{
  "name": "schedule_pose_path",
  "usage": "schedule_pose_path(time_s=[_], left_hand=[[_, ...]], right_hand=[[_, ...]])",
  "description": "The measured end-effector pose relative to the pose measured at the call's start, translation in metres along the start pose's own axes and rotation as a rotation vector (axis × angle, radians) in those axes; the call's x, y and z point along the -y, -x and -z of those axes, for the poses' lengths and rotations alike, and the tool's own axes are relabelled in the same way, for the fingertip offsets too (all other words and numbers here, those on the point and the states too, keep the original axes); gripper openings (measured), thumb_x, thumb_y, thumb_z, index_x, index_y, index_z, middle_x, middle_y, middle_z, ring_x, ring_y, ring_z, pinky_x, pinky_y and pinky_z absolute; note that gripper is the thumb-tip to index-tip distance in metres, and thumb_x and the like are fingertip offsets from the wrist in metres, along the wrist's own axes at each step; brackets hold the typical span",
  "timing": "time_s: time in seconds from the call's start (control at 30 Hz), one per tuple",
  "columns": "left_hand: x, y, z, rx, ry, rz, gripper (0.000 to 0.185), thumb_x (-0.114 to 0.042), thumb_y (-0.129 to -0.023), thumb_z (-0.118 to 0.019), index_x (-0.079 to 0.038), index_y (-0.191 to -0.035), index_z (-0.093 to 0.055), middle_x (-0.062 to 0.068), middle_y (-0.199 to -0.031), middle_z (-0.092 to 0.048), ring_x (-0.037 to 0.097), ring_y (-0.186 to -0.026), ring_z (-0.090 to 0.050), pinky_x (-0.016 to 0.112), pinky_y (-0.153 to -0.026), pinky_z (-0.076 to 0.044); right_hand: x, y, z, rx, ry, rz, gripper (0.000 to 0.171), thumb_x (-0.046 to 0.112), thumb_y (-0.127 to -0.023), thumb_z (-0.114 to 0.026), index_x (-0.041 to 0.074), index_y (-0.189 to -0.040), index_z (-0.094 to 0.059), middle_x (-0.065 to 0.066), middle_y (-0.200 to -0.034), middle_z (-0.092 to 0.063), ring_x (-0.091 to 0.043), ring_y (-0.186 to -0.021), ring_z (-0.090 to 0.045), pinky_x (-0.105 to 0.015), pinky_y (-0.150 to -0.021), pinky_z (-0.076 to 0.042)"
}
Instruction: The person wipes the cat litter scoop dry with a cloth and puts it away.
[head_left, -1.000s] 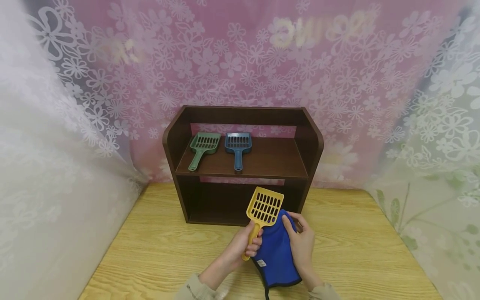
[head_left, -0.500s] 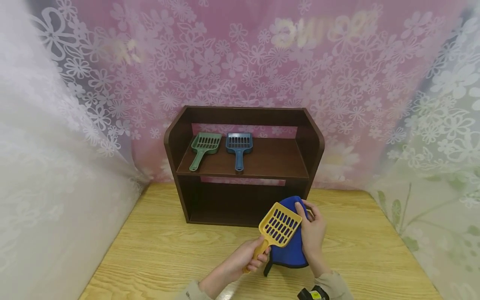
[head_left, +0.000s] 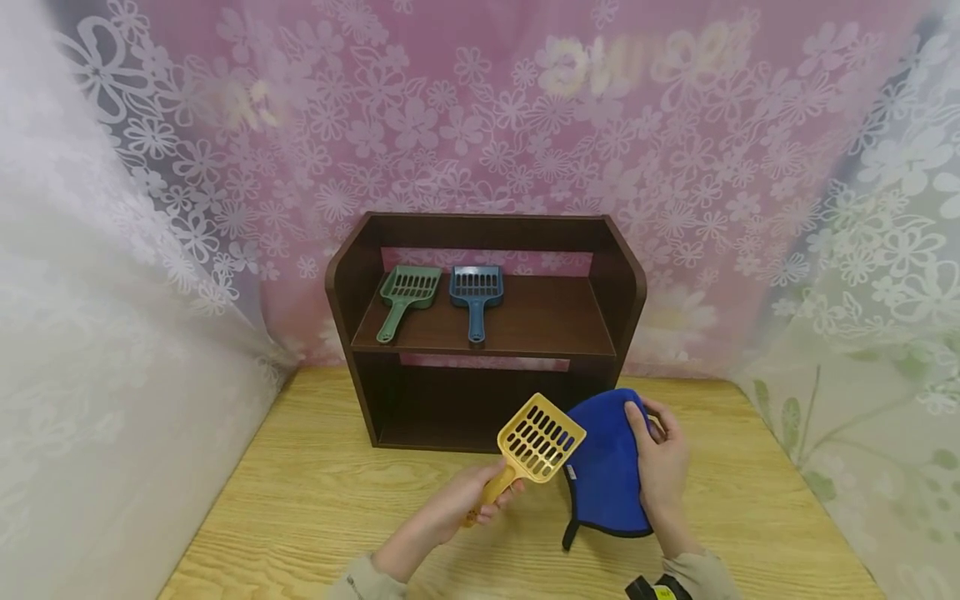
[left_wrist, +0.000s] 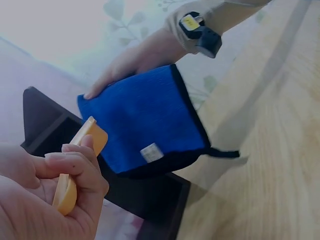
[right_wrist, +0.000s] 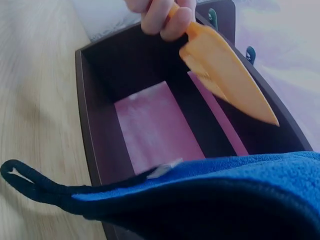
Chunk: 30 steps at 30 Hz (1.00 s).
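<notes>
My left hand point(head_left: 461, 504) grips the handle of a yellow slotted litter scoop point(head_left: 522, 467), its head tilted up to the right in the head view. At its right, my right hand point(head_left: 663, 467) pinches the upper edge of a blue fabric mitt point(head_left: 609, 479) with black trim, a hanging loop and a small white label. The mitt's dark opening shows in the right wrist view. In the head view the scoop head's right corner overlaps the mitt's edge; the right wrist view has the scoop point(right_wrist: 227, 75) apart from it.
Behind the hands stands a dark brown two-tier shelf point(head_left: 558, 321) on a wood-grain table point(head_left: 300, 500). A green litter scoop point(head_left: 405, 300) and a dark blue one point(head_left: 477, 304) lie on its upper board. Floral curtains hang around the back and sides.
My right hand has moved right with the mitt, away from the scoop. The scoop went right and down over the mitt, then back left.
</notes>
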<state>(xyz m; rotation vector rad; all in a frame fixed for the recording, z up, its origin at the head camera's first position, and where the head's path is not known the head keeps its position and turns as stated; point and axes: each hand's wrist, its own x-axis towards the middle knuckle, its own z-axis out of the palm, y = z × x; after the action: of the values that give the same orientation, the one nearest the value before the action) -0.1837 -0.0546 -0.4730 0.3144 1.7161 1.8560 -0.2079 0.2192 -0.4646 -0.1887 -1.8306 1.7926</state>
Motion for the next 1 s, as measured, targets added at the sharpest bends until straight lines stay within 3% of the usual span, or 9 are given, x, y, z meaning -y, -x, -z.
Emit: schedule_pose_path(time_s=[0.37, 0.43, 0.63, 0.73, 0.8, 0.9, 1.0], left_hand=[[-0.022, 0.003, 0.009, -0.04, -0.052, -0.044, 0.04, -0.035, -0.111, -0.034, -0.004, -0.107, -0.06, -0.002, -0.07, -0.055, 0.003, -0.049, -0.033, 0.014, -0.045, -0.03], [-0.027, 0.003, 0.009, -0.041, -0.06, -0.052, 0.037, -0.034, -0.112, -0.034, -0.005, -0.106, -0.057, -0.002, -0.071, -0.055, 0.003, -0.049, -0.033, 0.014, -0.045, -0.03], [-0.046, 0.006, 0.008, -0.042, -0.065, -0.079, 0.041, -0.034, -0.111, -0.036, 0.0, -0.111, -0.058, -0.001, -0.077, -0.053, 0.004, -0.052, -0.035, 0.015, -0.047, -0.032], [-0.055, 0.005, 0.007, -0.043, -0.062, -0.088, 0.043, -0.032, -0.112, -0.036, 0.004, -0.114, -0.059, 0.0, -0.077, -0.053, 0.005, -0.053, -0.036, 0.016, -0.048, -0.033], [-0.061, 0.004, 0.006, -0.045, -0.058, -0.093, 0.041, -0.031, -0.112, -0.035, 0.003, -0.114, -0.06, 0.0, -0.077, -0.053, 0.005, -0.053, -0.037, 0.016, -0.048, -0.034], [-0.071, 0.002, 0.004, -0.043, -0.059, -0.111, 0.041, -0.028, -0.112, -0.033, 0.003, -0.116, -0.059, 0.0, -0.077, -0.054, 0.006, -0.053, -0.038, 0.017, -0.048, -0.034], [-0.08, 0.001, 0.002, -0.046, -0.071, -0.138, 0.041, -0.026, -0.112, -0.031, 0.004, -0.12, -0.058, 0.001, -0.078, -0.056, 0.006, -0.053, -0.038, 0.017, -0.048, -0.034]], right_hand=[[0.005, -0.007, 0.022, -0.014, 0.212, 0.227, 0.021, 0.012, -0.096, -0.072, 0.006, -0.116, -0.074, 0.018, -0.099, -0.068, 0.001, -0.08, -0.066, -0.011, -0.067, -0.052], [0.004, -0.009, 0.026, -0.012, 0.254, 0.309, 0.02, 0.008, -0.094, -0.074, 0.005, -0.114, -0.075, 0.015, -0.098, -0.069, 0.004, -0.079, -0.065, -0.009, -0.07, -0.051], [-0.003, -0.019, 0.041, -0.008, 0.43, 0.602, 0.025, -0.003, -0.083, -0.081, 0.003, -0.107, -0.077, -0.012, -0.096, -0.073, 0.015, -0.088, -0.057, -0.004, -0.081, -0.042], [-0.007, -0.022, 0.048, -0.009, 0.529, 0.725, 0.025, 0.001, -0.08, -0.084, 0.007, -0.104, -0.078, -0.011, -0.093, -0.073, 0.003, -0.085, -0.063, -0.006, -0.078, -0.042], [-0.01, -0.025, 0.051, -0.013, 0.624, 0.836, 0.02, 0.011, -0.084, -0.083, 0.009, -0.104, -0.079, -0.01, -0.093, -0.072, -0.011, -0.081, -0.068, -0.016, -0.074, -0.049], [-0.015, -0.029, 0.054, -0.02, 0.765, 1.023, 0.021, 0.029, -0.094, -0.073, 0.012, -0.103, -0.08, -0.008, -0.092, -0.072, -0.027, -0.074, -0.067, -0.033, -0.058, -0.05], [-0.021, -0.031, 0.055, -0.011, 0.843, 1.15, 0.031, 0.038, -0.101, -0.062, 0.013, -0.101, -0.08, -0.007, -0.091, -0.072, -0.029, -0.072, -0.066, -0.042, -0.05, -0.048]])
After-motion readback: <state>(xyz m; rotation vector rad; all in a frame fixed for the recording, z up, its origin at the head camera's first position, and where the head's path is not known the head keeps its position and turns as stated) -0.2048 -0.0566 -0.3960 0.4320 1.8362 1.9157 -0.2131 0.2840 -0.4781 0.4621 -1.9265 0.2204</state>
